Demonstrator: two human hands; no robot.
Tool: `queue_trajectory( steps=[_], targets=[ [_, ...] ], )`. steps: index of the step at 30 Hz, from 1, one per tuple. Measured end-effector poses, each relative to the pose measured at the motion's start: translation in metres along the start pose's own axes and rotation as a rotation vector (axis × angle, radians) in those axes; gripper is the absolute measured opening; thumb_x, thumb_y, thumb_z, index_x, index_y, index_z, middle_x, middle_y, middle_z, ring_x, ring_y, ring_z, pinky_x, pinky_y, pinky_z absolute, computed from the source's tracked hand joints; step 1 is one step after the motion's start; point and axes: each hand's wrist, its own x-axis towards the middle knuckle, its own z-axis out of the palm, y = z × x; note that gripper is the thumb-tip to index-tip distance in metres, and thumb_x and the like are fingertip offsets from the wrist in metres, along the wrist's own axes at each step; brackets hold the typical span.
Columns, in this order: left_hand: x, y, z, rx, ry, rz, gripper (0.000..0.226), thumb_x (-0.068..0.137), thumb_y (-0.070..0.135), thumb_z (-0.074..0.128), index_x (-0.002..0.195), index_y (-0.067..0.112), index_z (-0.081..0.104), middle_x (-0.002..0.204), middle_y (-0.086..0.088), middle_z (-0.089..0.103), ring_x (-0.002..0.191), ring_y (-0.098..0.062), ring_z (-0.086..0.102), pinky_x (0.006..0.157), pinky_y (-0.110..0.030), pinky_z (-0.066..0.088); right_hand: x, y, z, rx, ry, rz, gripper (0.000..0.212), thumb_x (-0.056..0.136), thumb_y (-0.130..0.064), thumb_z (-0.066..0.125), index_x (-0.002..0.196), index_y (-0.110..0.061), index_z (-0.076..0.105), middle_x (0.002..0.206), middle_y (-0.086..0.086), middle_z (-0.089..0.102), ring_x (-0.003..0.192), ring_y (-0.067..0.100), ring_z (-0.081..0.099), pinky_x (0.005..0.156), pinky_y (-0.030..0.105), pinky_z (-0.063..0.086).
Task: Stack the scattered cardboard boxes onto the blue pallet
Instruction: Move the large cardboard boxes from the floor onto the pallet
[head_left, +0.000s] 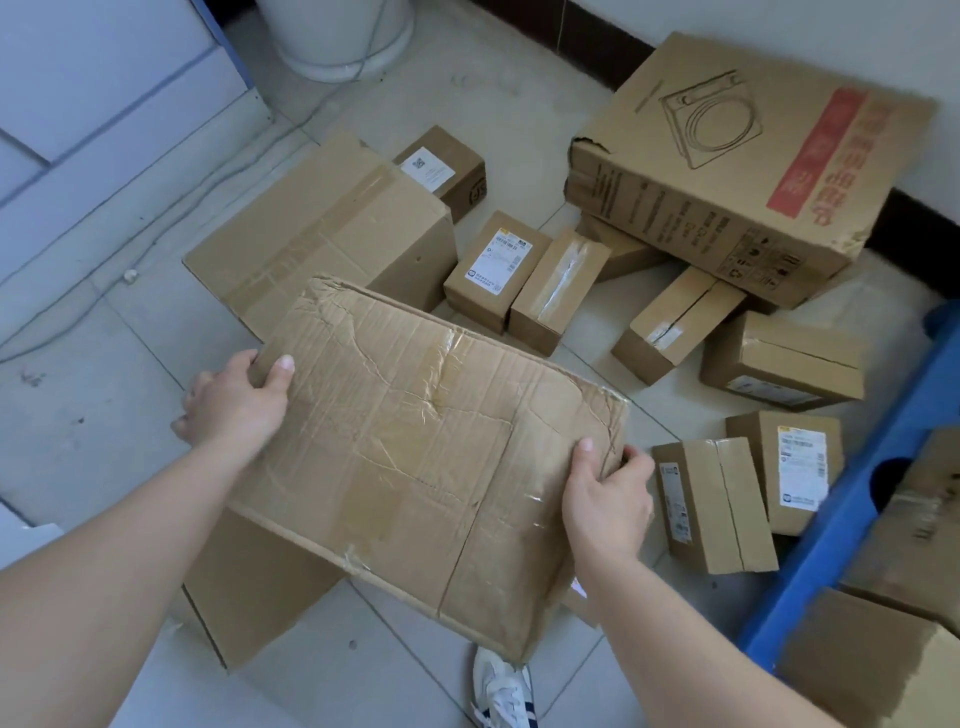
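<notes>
Hands: 2. Left hand (234, 400) and right hand (605, 499) grip crumpled box (426, 447) by opposite edges, thumbs on top; box at frame centre, tilted, over floor box (249, 587) at 7 o'clock.
Large boxes on floor: 2. Taped box (317, 234) at 11 o'clock, printed box (727, 171) at 1 o'clock.
Small boxes (493, 270): 7 counted, 12 to 3 o'clock; eighth partly hidden under printed box.
Blue pallet (852, 499): 1, at 4 o'clock, bearing 2 pallet boxes (872, 665).
Shoe (501, 691): 1, at 6 o'clock.
</notes>
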Motion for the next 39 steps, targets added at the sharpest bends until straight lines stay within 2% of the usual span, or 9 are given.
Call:
queue_trajectory(
  steps=[4, 9, 15, 18, 22, 30, 39],
  targets=[
    [-0.038, 0.04, -0.012, -0.199, -0.029, 0.092, 0.057, 0.093, 0.054, 0.041, 0.141, 0.024, 0.038, 0.141, -0.018, 0.036, 0.128, -0.034, 0.04, 0.107, -0.045, 0.03, 0.008, -0.011, -0.045, 0.035, 0.042, -0.067, 0.06, 0.089, -0.048, 0.05, 0.137, -0.019, 0.03, 0.134, 0.012, 0.045, 0.128, 0.031, 0.034, 0.104, 0.051, 0.034],
    [-0.087, 0.092, -0.018, -0.284, -0.006, 0.159, 0.055, 0.094, 0.049, 0.043, 0.139, 0.018, 0.041, 0.142, -0.015, 0.031, 0.121, -0.033, 0.045, 0.103, -0.041, 0.033, 0.015, -0.013, -0.113, 0.015, 0.091, -0.156, 0.069, 0.089, -0.052, 0.047, 0.146, -0.025, 0.021, 0.145, 0.005, 0.037, 0.135, 0.026, 0.031, 0.108, 0.052, 0.031],
    [-0.14, 0.138, -0.008, -0.349, -0.065, 0.226, 0.054, 0.092, 0.051, 0.045, 0.133, 0.017, 0.043, 0.133, -0.008, 0.052, 0.119, -0.033, 0.049, 0.096, -0.043, 0.039, 0.022, -0.007, -0.196, 0.015, 0.14, -0.229, 0.076, 0.089, -0.054, 0.047, 0.15, -0.025, 0.013, 0.152, -0.002, 0.027, 0.14, 0.023, 0.019, 0.111, 0.046, 0.024],
    [-0.175, 0.161, -0.004, -0.306, -0.08, 0.283, 0.057, 0.091, 0.055, 0.041, 0.137, 0.02, 0.04, 0.138, -0.007, 0.049, 0.123, -0.034, 0.047, 0.1, -0.048, 0.038, 0.027, -0.001, -0.239, 0.0, 0.176, -0.245, 0.083, 0.087, -0.057, 0.049, 0.151, -0.02, 0.009, 0.155, -0.001, 0.021, 0.142, 0.025, 0.014, 0.113, 0.044, 0.019],
    [-0.224, 0.191, 0.002, -0.221, -0.132, 0.364, 0.06, 0.093, 0.056, 0.032, 0.146, 0.027, 0.027, 0.15, -0.005, 0.036, 0.135, -0.033, 0.033, 0.109, -0.052, 0.028, 0.033, 0.012, -0.298, -0.003, 0.233, -0.253, 0.085, 0.087, -0.054, 0.051, 0.15, -0.014, 0.011, 0.155, 0.001, 0.023, 0.14, 0.027, 0.018, 0.113, 0.039, 0.018],
    [-0.35, 0.253, 0.021, -0.225, -0.179, 0.51, 0.056, 0.098, 0.042, 0.036, 0.146, 0.015, 0.028, 0.148, -0.014, 0.035, 0.136, -0.033, 0.033, 0.108, -0.045, 0.028, 0.044, 0.057, -0.425, 0.039, 0.314, -0.212, 0.084, 0.088, -0.051, 0.052, 0.15, -0.014, 0.01, 0.156, 0.004, 0.018, 0.142, 0.027, 0.015, 0.114, 0.038, 0.015],
    [-0.497, 0.298, 0.05, -0.256, -0.215, 0.617, 0.055, 0.097, 0.042, 0.039, 0.143, 0.014, 0.032, 0.144, -0.012, 0.043, 0.132, -0.033, 0.039, 0.103, -0.043, 0.032, 0.043, 0.127, -0.568, 0.031, 0.397, -0.208, 0.081, 0.091, -0.051, 0.048, 0.15, -0.014, 0.007, 0.157, 0.007, 0.014, 0.143, 0.027, 0.014, 0.115, 0.042, 0.016]
  ],
)
